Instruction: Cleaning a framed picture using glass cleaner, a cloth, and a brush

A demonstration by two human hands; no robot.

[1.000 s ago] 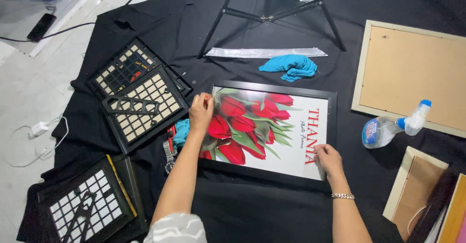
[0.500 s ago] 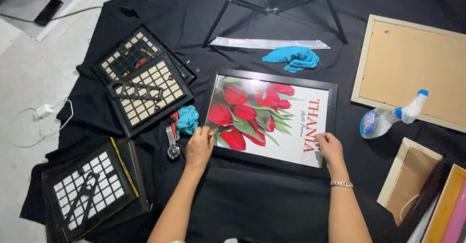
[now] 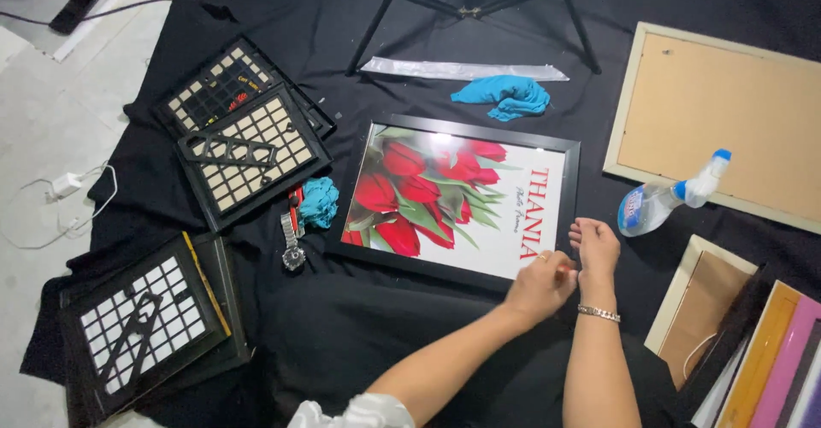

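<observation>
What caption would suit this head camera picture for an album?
Both hands, left hand and right hand, meet at the corner of a black picture frame with red tulips, lying on black cloth.

Hidden and cut-off parts around the framed tulip picture

The left hand (image 3: 540,284) covers the lower right corner of the black picture frame (image 3: 466,129), and what its fingers pinch is too small to tell. The tripod (image 3: 479,5) is cut by the top edge, the stacked coloured frames (image 3: 770,355) by the right edge. Both forearms leave the picture at the bottom.
</observation>
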